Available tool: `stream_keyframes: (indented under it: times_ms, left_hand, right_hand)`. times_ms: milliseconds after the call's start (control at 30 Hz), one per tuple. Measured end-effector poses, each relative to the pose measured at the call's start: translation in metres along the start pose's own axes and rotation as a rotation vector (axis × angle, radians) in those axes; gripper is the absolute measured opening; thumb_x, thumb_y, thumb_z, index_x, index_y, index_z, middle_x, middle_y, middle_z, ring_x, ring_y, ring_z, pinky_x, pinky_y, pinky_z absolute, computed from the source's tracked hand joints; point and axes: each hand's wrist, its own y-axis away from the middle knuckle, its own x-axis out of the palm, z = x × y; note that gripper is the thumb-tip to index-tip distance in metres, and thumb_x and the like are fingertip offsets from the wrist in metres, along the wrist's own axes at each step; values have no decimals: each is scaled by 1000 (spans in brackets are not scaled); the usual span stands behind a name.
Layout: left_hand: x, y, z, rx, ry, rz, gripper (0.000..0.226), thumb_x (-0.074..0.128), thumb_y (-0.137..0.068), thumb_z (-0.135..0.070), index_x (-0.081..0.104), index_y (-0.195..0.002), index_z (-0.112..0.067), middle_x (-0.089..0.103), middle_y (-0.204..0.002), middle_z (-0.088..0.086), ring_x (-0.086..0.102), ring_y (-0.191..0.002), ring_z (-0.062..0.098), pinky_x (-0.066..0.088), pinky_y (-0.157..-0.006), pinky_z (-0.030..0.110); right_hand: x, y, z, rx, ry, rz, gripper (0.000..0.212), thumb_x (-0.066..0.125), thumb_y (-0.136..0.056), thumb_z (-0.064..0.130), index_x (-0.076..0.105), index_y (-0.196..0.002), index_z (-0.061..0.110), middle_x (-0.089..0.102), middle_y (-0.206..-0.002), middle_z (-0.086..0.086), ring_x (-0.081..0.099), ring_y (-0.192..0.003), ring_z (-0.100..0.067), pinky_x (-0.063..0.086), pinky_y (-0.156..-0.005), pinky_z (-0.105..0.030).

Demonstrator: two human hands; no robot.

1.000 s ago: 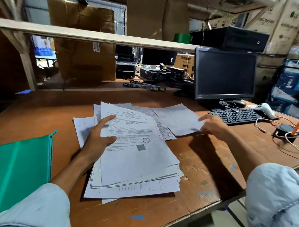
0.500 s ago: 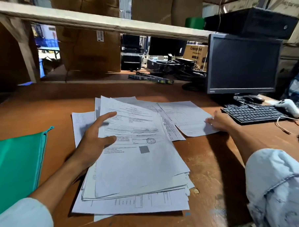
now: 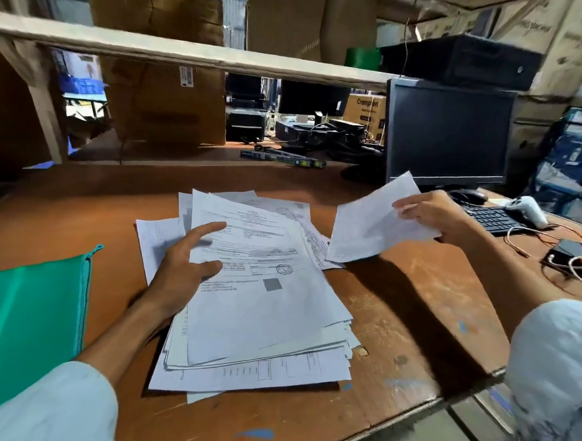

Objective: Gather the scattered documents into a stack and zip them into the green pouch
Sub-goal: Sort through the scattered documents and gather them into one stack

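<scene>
A loose stack of white printed documents (image 3: 262, 312) lies in the middle of the brown desk. My left hand (image 3: 184, 269) rests flat on the stack's left side, fingers spread, pressing it down. My right hand (image 3: 430, 216) pinches a single sheet (image 3: 366, 227) by its right edge and holds it lifted and tilted above the desk, just right of the stack. A few more sheets (image 3: 155, 241) stick out from under the stack at the left and back. The green pouch (image 3: 28, 325) lies flat at the desk's left edge, its zipper side facing the stack.
A black monitor (image 3: 448, 134) stands at the back right with a keyboard (image 3: 493, 219) and a white device (image 3: 530, 210) in front. A small black box with cables (image 3: 568, 259) sits at the far right. A wooden shelf (image 3: 190, 54) runs overhead. The desk's front edge (image 3: 408, 415) is close.
My right hand has picked the far-right sheet up off the desk and raised it, tilted. My left hand has stayed on the stack.
</scene>
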Motion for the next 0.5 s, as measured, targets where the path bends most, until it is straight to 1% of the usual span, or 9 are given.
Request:
stream_keyframes:
  times_ms: [67, 133, 200, 267, 300, 367, 400, 433, 500]
  left_hand:
    - [0, -1, 1, -12, -15, 13, 59, 63, -89, 8, 64, -123, -40, 57, -129, 1, 54, -119, 10, 55, -94, 35]
    - [0, -2, 1, -20, -45, 16, 55, 63, -89, 8, 64, -127, -31, 59, -133, 4, 55, -122, 14, 52, -98, 33]
    - [0, 1, -2, 8, -107, -3, 53, 64, -87, 10, 60, -133, -17, 59, -135, 4, 54, -121, 13, 49, -97, 20]
    - [1, 4, -5, 8, -98, -41, 50, 64, -88, 8, 59, -134, -13, 59, -131, 3, 54, -114, 14, 47, -82, 7]
    - [1, 4, -3, 12, -99, -56, 48, 63, -90, 5, 59, -134, -13, 59, -129, 2, 55, -111, 14, 47, -79, 10]
    - [0, 7, -7, -3, -116, -42, 40, 60, -95, -2, 61, -133, -12, 61, -130, 3, 56, -109, 15, 47, -86, 24]
    - [-1, 5, -6, -12, -97, -40, 31, 57, -97, -6, 65, -127, -10, 63, -128, 5, 59, -108, 12, 48, -92, 26]
    - [0, 5, -9, -28, -36, -48, 23, 52, -99, -7, 72, -111, -8, 69, -116, 5, 65, -98, 6, 51, -91, 23]
    - [3, 6, -14, -66, 32, -75, 44, 40, -105, -7, 66, -71, -14, 68, -66, -11, 59, -57, -8, 46, -58, 7]
  right_hand:
    - [-9, 28, 29, -116, -184, -14, 27, 58, -90, -6, 75, -99, 13, 71, -81, -1, 61, -68, -11, 47, -55, -11]
    - [-13, 59, 63, -243, -506, 37, 30, 54, -93, -4, 71, -109, 16, 72, -87, 7, 66, -71, -3, 49, -62, -11]
    - [-10, 84, 84, -314, -856, 168, 32, 49, -97, -1, 65, -117, 17, 69, -107, 8, 69, -84, 0, 52, -68, -12]
    - [8, 102, 90, -258, -1020, 326, 31, 53, -92, 2, 64, -116, 17, 71, -99, 2, 68, -71, -9, 52, -55, -19]
    - [22, 108, 87, -224, -938, 357, 31, 57, -89, 1, 65, -115, 15, 72, -93, -3, 65, -65, -13, 51, -52, -21]
    - [55, 118, 74, -212, -490, 301, 31, 68, -85, -1, 69, -112, 13, 73, -93, -9, 63, -71, -16, 51, -57, -17]
    - [73, 122, 67, -231, -275, 278, 32, 74, -81, 0, 71, -110, 14, 71, -92, -6, 61, -77, -15, 47, -58, -13]
    - [90, 125, 60, -242, -153, 283, 33, 78, -78, 1, 73, -106, 17, 69, -91, -1, 60, -82, -14, 44, -58, -10]
    - [118, 133, 52, -246, -94, 249, 31, 79, -76, 3, 76, -101, 22, 70, -97, 6, 63, -93, -11, 45, -66, -11]
